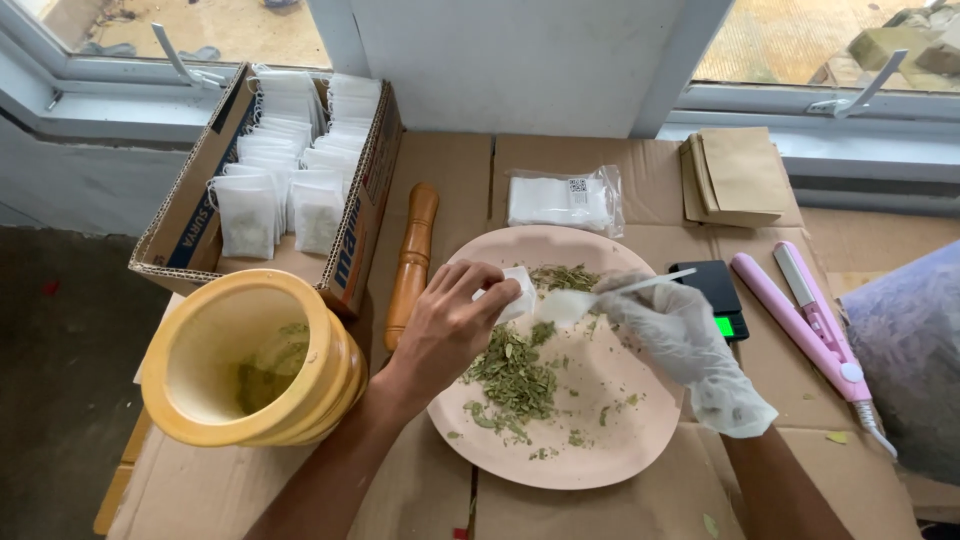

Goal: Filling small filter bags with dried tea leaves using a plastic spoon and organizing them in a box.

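My bare left hand (447, 322) pinches a small white mesh sachet (517, 291) over a pale pink plate (600, 452). My right hand (672, 333), in a thin clear glove, holds a white plastic spoon (590, 297) with its bowl at the sachet's mouth. Crushed dried green leaves (515, 378) lie in a heap on the plate below my left hand, with a smaller pile (566, 276) near the plate's far rim.
A yellow mortar (232, 352) stands at the left, a wooden pestle (411, 262) beside it. A cardboard box (192, 222) holds several filled sachets. A bag of blank sachets (562, 201), brown envelopes (738, 176), a black scale (716, 292), a pink sealer (808, 325).
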